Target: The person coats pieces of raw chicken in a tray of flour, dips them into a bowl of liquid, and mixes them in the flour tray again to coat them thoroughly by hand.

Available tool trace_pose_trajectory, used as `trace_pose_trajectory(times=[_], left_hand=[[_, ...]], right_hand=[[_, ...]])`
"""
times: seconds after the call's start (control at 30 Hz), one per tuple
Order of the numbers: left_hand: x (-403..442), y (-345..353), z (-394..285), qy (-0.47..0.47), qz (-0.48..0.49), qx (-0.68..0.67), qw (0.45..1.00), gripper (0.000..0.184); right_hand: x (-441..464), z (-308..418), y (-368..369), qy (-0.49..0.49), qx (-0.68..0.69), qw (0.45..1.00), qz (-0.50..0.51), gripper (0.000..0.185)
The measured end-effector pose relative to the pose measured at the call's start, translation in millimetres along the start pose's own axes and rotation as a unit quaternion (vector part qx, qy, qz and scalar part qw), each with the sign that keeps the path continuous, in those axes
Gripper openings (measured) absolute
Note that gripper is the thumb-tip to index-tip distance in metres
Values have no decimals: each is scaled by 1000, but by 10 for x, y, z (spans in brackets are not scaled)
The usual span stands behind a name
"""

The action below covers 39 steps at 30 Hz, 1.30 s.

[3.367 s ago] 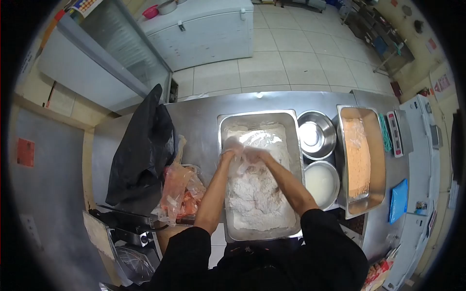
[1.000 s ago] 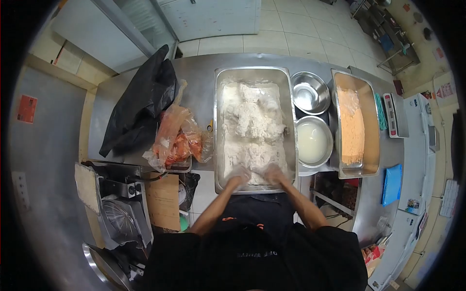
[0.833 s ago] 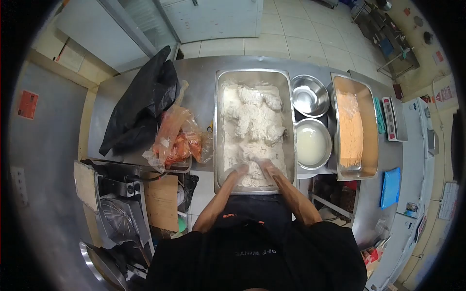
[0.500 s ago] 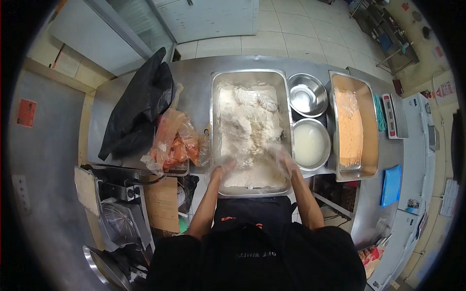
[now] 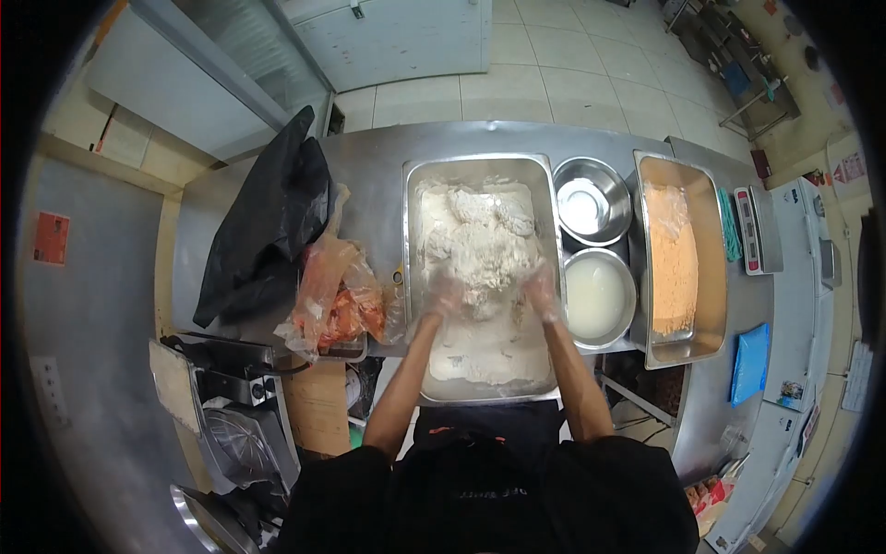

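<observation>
A deep steel pan (image 5: 413, 351) holds white flour (image 5: 489, 355), with lumpy flour-coated pieces (image 5: 480, 208) heaped toward its far end. Inside the pan, on the left, my left hand (image 5: 445, 295) is at the near edge of the heap. My right hand (image 5: 541, 292) is opposite it, by the right wall. Both hands look pale with flour or a thin clear covering; I cannot tell which. Motion blur and flour hide how the fingers are set and whether they hold anything.
Right of the pan stand a steel bowl (image 5: 591, 198), a bowl of whitish liquid (image 5: 595, 297) and a long pan (image 5: 715, 323) of orange powder (image 5: 672, 268). Beyond lies a scale (image 5: 757, 231). To the left are a plastic bag with orange-red contents (image 5: 337, 309) and a black bag (image 5: 268, 222).
Both hands have moved farther into the pan, away from my body and toward the heap. Loose flour is heaped more in the middle. The whole view has shifted slightly.
</observation>
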<state>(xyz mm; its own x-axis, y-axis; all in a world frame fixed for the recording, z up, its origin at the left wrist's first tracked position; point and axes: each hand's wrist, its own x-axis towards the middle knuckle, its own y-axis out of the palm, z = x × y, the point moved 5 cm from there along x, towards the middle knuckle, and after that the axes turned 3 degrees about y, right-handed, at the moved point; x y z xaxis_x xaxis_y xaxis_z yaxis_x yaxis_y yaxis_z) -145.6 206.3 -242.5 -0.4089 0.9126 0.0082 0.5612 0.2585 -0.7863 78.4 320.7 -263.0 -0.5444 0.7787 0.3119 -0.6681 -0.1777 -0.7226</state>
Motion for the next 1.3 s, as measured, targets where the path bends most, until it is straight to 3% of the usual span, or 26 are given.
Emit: trace_pose_trajectory(times=[0.03, 0.1, 0.13, 0.2, 0.33, 0.43, 0.53, 0.67, 0.77, 0.83, 0.9, 1.03, 1.13, 1.17, 1.2, 1.27, 1.3], left_hand=[[286, -314, -175, -19, -52, -46, 997, 26], [942, -174, 276, -20, 37, 92, 995, 26], [1140, -74, 422, -21, 81, 161, 983, 26], [1383, 135, 522, 1, 81, 144, 986, 27], [1144, 626, 792, 21, 106, 116, 987, 29], [619, 679, 736, 37, 190, 126, 973, 28], [141, 467, 480, 18, 281, 90, 955, 28], [-8, 150, 286, 12, 332, 49, 942, 27], [546, -302, -37, -10, 361, 114, 926, 30], [1017, -722, -216, -151, 195, 54, 968, 34], [1354, -810, -201, -169, 95, 0, 981, 38], [1376, -81, 353, -47, 216, 88, 971, 37], [842, 1059, 893, 129, 282, 272, 911, 21], [663, 643, 617, 18, 264, 173, 949, 30], [458, 130, 283, -95, 240, 72, 963, 39], [111, 209, 351, -16, 369, 168, 914, 40], [-59, 302, 424, 0, 349, 150, 925, 40]], right_hand=[[260, -51, 32, -4, -60, 998, 22, 21], [633, -570, 604, -21, -192, 980, 40, 27], [811, -858, 954, 98, -121, 982, 106, 32], [1157, -1173, 1507, 101, -146, 969, 175, 41], [1386, -291, 1239, 6, -189, 929, 318, 43], [1100, 142, 949, -70, -175, 889, 417, 45], [1050, 576, 696, -90, 138, 901, 400, 44], [1699, 720, 567, -27, -19, 886, 462, 55], [1961, 365, 1275, -30, -16, 937, 348, 49], [1795, 505, 1655, -73, 175, 953, 238, 45], [1569, 779, 1720, -113, 274, 928, 225, 41], [1542, 635, 1229, -55, 146, 903, 400, 35], [1403, 381, 672, 1, -53, 856, 514, 35], [1242, 268, 549, 26, -175, 828, 531, 38], [914, -150, 767, 52, -169, 845, 505, 32], [131, -405, 892, -18, -306, 874, 377, 39], [-90, -234, 742, -110, -437, 855, 258, 48]])
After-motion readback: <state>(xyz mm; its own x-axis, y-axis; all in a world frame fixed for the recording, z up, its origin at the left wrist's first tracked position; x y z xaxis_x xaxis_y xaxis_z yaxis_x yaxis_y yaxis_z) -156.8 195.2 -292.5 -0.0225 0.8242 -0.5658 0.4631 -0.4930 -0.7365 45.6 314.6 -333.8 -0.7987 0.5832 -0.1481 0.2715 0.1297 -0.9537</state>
